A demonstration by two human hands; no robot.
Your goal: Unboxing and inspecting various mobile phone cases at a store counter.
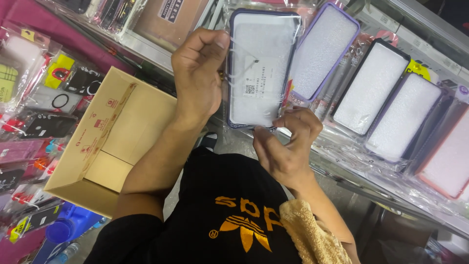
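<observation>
Left hand [198, 73] grips the bagged case [259, 68] at its left edge, right hand [288, 146] pinches its bottom, right of the box [112, 142].

Two hands: the left hand [198, 78] and right hand [288, 146] share one bagged phone case [259, 68]. Four more bagged cases [371, 85] hang at right. One open cardboard box [112, 142] sits left; one yellow towel [312, 234] lies near.
</observation>
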